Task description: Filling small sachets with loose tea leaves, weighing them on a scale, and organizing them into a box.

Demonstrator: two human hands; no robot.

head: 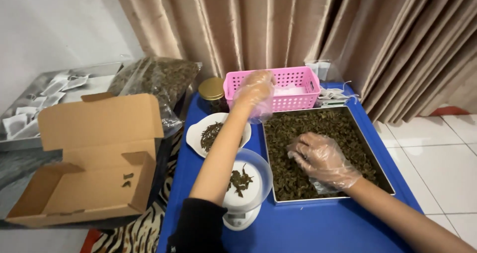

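Seen from the head camera, looking down: two gloved hands, one metal tray, one pink basket, one white bowl, one small scale, one jar, one cardboard box and one clear bag.

The tray (377, 158) sits on a blue table (318, 228) against beige curtains (298, 29), with white floor tiles (442, 158) to the tray's right and a white wall far to its left. A tiger-striped cloth (144, 228) shows below the table's left edge.

The tray is filled with dried dark green leaves (298, 134). The right hand (323, 159), in a clear plastic glove, rests on the leaves near the tray's middle, fingers spread and slightly bent; whether it grips any cannot be told.

The left hand (254, 93), also gloved, is just beyond the tray's far left corner, at the front of the basket (298, 81), fingers curled loosely; whether it holds anything cannot be told. The basket contains something white.

Left of the tray, the bowl (196, 129) holds a small heap of leaves. Nearer the person, the scale (248, 188) carries a clear dish with a few leaves. The gold-lidded jar (212, 91) stands behind the bowl.

Further left, the box (99, 153) lies open with a few scraps inside. Behind it is the bag (159, 79) of leaves, and a grey tray (20, 139) of white sachets.
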